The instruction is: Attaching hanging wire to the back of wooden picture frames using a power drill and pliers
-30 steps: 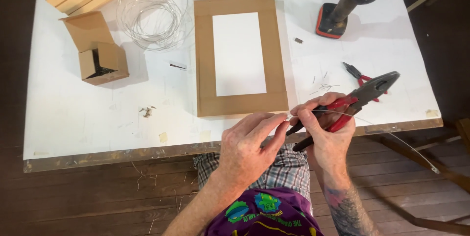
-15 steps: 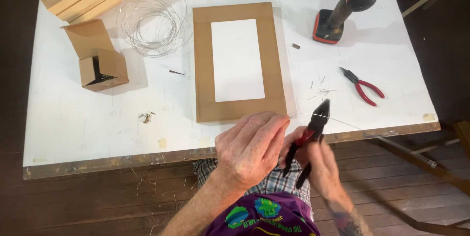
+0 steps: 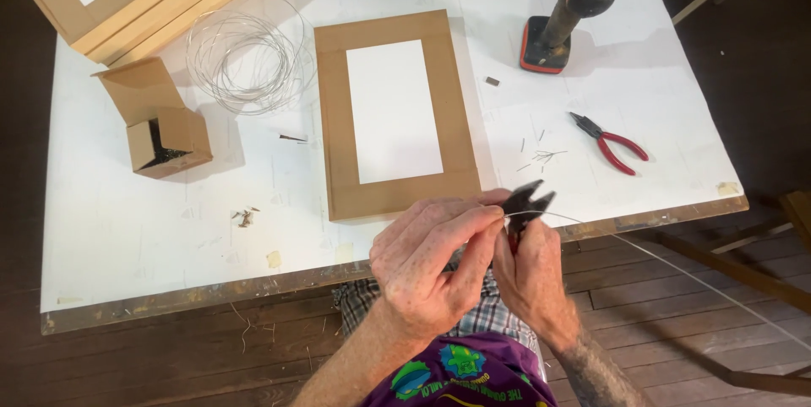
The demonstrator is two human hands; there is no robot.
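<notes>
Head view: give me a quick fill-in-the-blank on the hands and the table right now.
1. The right hand grips black ____ on the wire.
2. The red-handled pliers lie ____ on the table.
3. The coil of wire lies between the frame and the small open ____.

Missing: cutters; untouched; box

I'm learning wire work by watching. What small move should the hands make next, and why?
Probably squeeze the black-jawed cutters shut: the right hand holds them open around the thin silver wire, which the left hand pinches beside the jaws.
</notes>
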